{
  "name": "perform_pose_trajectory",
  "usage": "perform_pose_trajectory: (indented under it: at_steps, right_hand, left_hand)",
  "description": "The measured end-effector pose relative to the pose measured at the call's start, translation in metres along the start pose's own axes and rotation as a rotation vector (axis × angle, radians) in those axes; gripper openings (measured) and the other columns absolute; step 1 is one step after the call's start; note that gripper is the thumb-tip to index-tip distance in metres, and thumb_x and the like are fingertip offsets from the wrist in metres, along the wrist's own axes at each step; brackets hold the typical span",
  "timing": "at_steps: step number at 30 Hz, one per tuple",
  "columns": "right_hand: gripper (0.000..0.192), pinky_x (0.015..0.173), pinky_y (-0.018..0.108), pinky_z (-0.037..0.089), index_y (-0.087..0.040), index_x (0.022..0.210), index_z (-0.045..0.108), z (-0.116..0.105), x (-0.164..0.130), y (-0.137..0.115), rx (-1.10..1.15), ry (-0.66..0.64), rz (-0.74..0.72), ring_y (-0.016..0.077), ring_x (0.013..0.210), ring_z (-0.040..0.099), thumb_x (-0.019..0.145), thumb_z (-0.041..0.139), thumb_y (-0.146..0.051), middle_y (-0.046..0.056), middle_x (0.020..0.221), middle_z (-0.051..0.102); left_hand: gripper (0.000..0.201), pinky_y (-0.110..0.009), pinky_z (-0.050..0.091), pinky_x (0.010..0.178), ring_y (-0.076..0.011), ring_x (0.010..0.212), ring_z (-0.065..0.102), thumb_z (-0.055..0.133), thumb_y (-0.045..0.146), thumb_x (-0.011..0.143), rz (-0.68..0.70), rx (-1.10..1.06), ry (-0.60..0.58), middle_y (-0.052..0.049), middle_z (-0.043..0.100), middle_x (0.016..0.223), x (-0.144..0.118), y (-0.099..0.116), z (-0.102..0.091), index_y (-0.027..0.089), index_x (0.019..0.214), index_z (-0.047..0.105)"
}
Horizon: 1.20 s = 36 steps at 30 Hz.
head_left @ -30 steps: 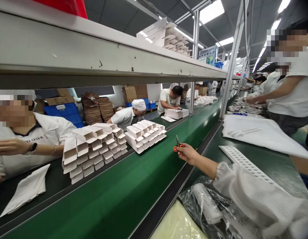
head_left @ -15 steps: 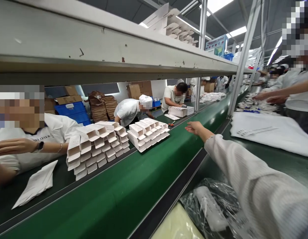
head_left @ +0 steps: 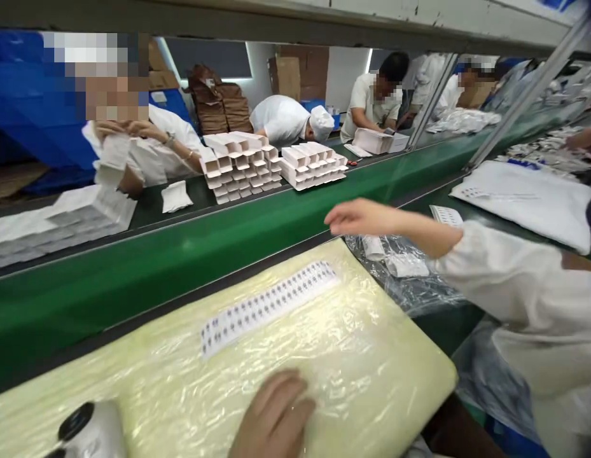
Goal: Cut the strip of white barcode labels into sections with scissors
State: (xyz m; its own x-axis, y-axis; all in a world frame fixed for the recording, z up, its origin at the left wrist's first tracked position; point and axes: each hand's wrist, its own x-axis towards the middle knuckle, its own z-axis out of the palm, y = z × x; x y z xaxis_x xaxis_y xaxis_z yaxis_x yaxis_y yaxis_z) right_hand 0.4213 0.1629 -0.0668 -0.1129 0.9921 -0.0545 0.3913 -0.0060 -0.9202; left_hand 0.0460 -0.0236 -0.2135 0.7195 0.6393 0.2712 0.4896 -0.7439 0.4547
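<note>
My right hand (head_left: pixel 357 216) reaches out over the near edge of the green conveyor belt (head_left: pixel 190 254), fingers loosely apart and holding nothing. My left hand (head_left: pixel 276 416) lies flat at the bottom of the view on a pale yellow pad wrapped in plastic film (head_left: pixel 352 356). A long white strip of small printed labels (head_left: pixel 266 305) lies on the pad, between my two hands. A white cylinder with a black cap (head_left: pixel 92 429) stands at the pad's lower left, a little left of my left hand.
Across the belt stand two stacks of white folded boxes (head_left: pixel 240 165) (head_left: pixel 314 166), with flat white sheets (head_left: pixel 56 219) at the left. Several co-workers in white sit behind them. Crumpled clear plastic with white pieces (head_left: pixel 400 267) lies right of the pad. A white bag (head_left: pixel 528 200) lies far right.
A second ago my right hand held small orange-handled scissors; half a second ago it was empty. The view has since dropped, bringing the pad and my left hand into sight.
</note>
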Motion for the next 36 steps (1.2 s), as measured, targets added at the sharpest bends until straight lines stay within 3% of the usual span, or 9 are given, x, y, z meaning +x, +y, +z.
perform_pose_trajectory:
  at_steps: [3,5,7,11,22,27,31,33,36]
  right_hand:
    - [0.076,0.119,0.046,0.035,-0.020,0.129,0.070,0.067,-0.028,0.015,-0.385,-0.294,-0.244,0.0316,0.135,0.053,0.058,0.096,-0.028,0.010,0.141,0.064]
    - [0.100,0.125,0.051,0.021,-0.018,0.150,0.051,0.097,-0.032,0.029,-0.678,-0.396,-0.364,0.0354,0.148,0.037,0.062,0.094,-0.039,0.015,0.158,0.045]
    - [0.107,0.124,0.054,0.019,-0.014,0.156,0.039,0.114,-0.030,0.043,-0.803,-0.404,-0.385,0.0383,0.148,0.035,0.067,0.090,-0.045,0.019,0.160,0.040]
    - [0.096,0.114,0.051,0.037,-0.012,0.153,0.043,0.120,-0.028,0.057,-0.883,-0.388,-0.362,0.0395,0.135,0.045,0.076,0.080,-0.056,0.022,0.148,0.049]
    - [0.093,0.078,0.040,0.053,-0.019,0.142,0.050,0.125,-0.030,0.031,-0.935,-0.541,-0.084,0.0345,0.100,0.065,0.062,0.083,-0.053,0.016,0.120,0.066]
    - [0.119,0.077,0.044,0.051,-0.020,0.157,0.033,0.127,-0.047,0.030,-0.829,-0.515,0.112,0.0400,0.100,0.066,0.056,0.086,-0.057,0.019,0.121,0.068]
    - [0.134,0.084,0.044,0.053,-0.019,0.164,0.016,0.128,-0.073,0.032,-0.610,-0.473,0.278,0.0396,0.108,0.065,0.058,0.083,-0.068,0.021,0.138,0.061]
    - [0.116,0.085,0.042,0.053,-0.016,0.161,0.024,0.134,-0.093,0.029,-0.465,-0.449,0.335,0.0370,0.109,0.066,0.071,0.071,-0.072,0.020,0.139,0.061]
    - [0.065,0.085,0.038,0.055,-0.016,0.146,0.051,0.150,-0.128,0.019,-0.242,-0.443,0.386,0.0307,0.106,0.069,0.094,0.042,-0.055,0.015,0.124,0.071]
  left_hand:
    - [0.062,-0.066,0.038,0.116,-0.0384,0.147,0.039,0.059,0.035,0.096,-0.113,0.322,0.074,-0.012,0.049,0.155,0.031,-0.028,-0.033,0.034,0.153,0.035]
    - [0.093,-0.072,0.026,0.118,-0.0489,0.154,0.014,0.073,0.050,0.083,-0.359,0.405,-0.050,-0.023,0.028,0.165,0.056,-0.049,-0.057,0.018,0.157,0.027]
    - [0.103,-0.067,0.031,0.116,-0.0505,0.151,0.021,0.079,0.051,0.076,-0.411,0.389,-0.127,-0.026,0.032,0.161,0.074,-0.066,-0.072,0.014,0.157,0.026]
    - [0.096,-0.047,0.046,0.102,-0.0383,0.126,0.053,0.071,0.057,0.079,-0.411,0.330,-0.249,-0.019,0.056,0.141,0.084,-0.079,-0.075,0.017,0.156,0.029]
    - [0.073,-0.049,0.042,0.100,-0.0374,0.116,0.052,0.070,0.051,0.076,-0.408,0.121,-0.342,-0.017,0.061,0.125,0.095,-0.075,-0.081,0.018,0.139,0.053]
    - [0.090,-0.061,0.018,0.122,-0.0430,0.153,0.018,0.071,0.052,0.079,-0.555,-0.120,-0.084,-0.017,0.031,0.164,0.067,-0.028,-0.065,0.021,0.154,0.032]
    - [0.056,-0.043,0.053,0.103,-0.0259,0.123,0.065,0.022,0.053,0.104,-0.719,-0.562,-0.056,-0.018,0.063,0.137,0.032,0.051,-0.019,0.019,0.140,0.048]
    - [0.050,-0.042,0.051,0.107,-0.0283,0.118,0.068,0.050,0.051,0.099,-1.039,-1.396,0.029,-0.023,0.066,0.132,0.029,0.078,0.001,0.013,0.131,0.055]
    - [0.044,-0.038,0.050,0.109,-0.0262,0.118,0.068,0.055,0.048,0.098,-1.155,-1.768,0.270,-0.020,0.068,0.129,0.044,0.089,0.018,0.013,0.125,0.060]
